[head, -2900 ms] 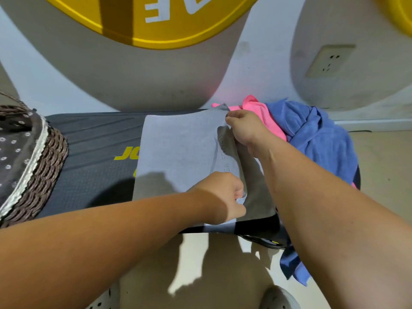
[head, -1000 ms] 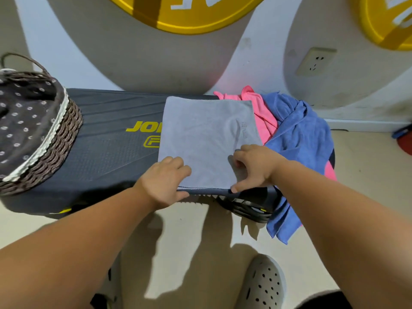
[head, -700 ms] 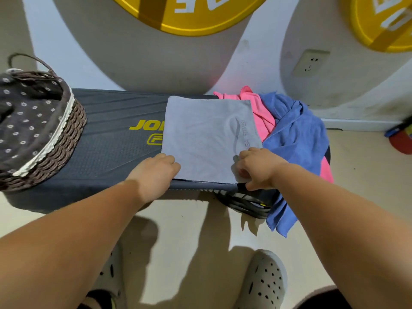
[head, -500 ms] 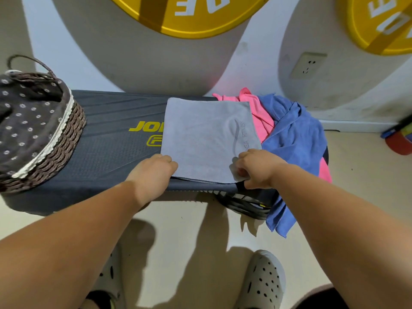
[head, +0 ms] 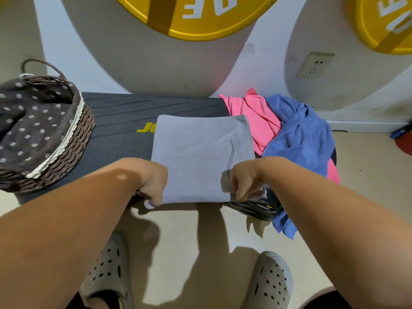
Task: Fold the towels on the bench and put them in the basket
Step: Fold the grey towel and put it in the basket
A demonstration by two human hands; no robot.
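Observation:
A folded grey towel (head: 200,150) lies on the dark bench (head: 120,139), its near edge lifted off the front of the bench. My left hand (head: 151,181) grips the towel's near left corner. My right hand (head: 245,179) pinches its near right corner. To the right, a pink towel (head: 258,117) and a blue towel (head: 301,139) lie crumpled in a heap, the blue one hanging over the bench end. A brown woven basket (head: 73,148) with a dotted cloth lining stands on the bench's left end.
The wall rises straight behind the bench, with yellow round signs and a socket (head: 314,65). Coiled grey cable (head: 252,208) hangs under the bench's right end. My two grey clogs (head: 267,284) stand on the beige floor below.
The grey towel's far edge has slid toward me off the bench's back. Both hands went from pressing its near edge flat to gripping the near corners and lifting them.

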